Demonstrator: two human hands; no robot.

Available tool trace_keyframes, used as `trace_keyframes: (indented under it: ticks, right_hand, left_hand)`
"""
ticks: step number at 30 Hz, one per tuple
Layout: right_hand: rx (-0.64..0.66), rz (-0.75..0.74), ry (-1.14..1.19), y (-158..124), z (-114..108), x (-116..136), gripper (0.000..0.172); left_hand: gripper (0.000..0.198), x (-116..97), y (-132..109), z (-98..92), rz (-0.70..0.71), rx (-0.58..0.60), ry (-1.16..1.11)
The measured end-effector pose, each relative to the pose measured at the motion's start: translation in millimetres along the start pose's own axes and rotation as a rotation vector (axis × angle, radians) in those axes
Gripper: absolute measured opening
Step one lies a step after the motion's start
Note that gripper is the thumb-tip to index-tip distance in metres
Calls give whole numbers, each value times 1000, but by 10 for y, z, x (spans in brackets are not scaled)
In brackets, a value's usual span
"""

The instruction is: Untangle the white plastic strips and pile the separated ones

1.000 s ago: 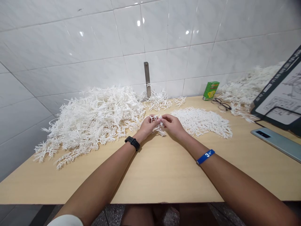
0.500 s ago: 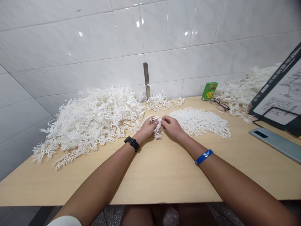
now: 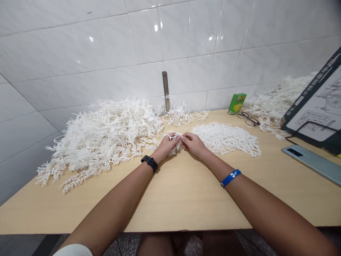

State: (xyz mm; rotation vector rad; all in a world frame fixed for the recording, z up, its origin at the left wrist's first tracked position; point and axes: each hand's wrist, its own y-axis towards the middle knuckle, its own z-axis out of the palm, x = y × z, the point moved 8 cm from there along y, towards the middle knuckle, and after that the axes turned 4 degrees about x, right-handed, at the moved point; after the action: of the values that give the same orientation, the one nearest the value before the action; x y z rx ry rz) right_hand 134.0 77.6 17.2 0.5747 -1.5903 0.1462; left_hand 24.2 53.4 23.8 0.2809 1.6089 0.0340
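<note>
Between my fingers is a white branching plastic sprig [image 3: 176,135], mostly covered by the hands. My left hand [image 3: 167,144] is closed on it, its fingers pinching the stems. My right hand [image 3: 194,143] pinches the same sprig from the other side, fingertips touching those of the left. To the left rises a large tangled heap of white sprigs [image 3: 112,128]. Just right of my right hand lies a flat, neater spread of white sprigs [image 3: 226,138]. Behind the hands sits a small loose bunch of sprigs [image 3: 178,114].
An upright metal strip [image 3: 166,90] stands by the tiled wall. On the right are a green box [image 3: 237,104], eyeglasses [image 3: 249,119], another white heap [image 3: 279,96], a dark printed case [image 3: 317,106] and a phone [image 3: 314,163]. The wooden table [image 3: 186,199] reaches toward my lap.
My right hand has moved slightly left, and the two hands' fingertips have come together. The sprig's lower end, which hung below the fingers, is now drawn up and more hidden.
</note>
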Motion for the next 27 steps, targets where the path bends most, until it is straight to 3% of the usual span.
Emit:
trace_keyframes:
  ticks: [11, 27]
  right_hand:
    - [-8, 90, 93, 3, 7, -82, 23]
    - [186, 96, 159, -12, 132, -46, 22]
  left_hand:
    - [31, 95, 57, 5, -16, 58, 6]
    - [32, 148, -2, 100, -145, 147, -288]
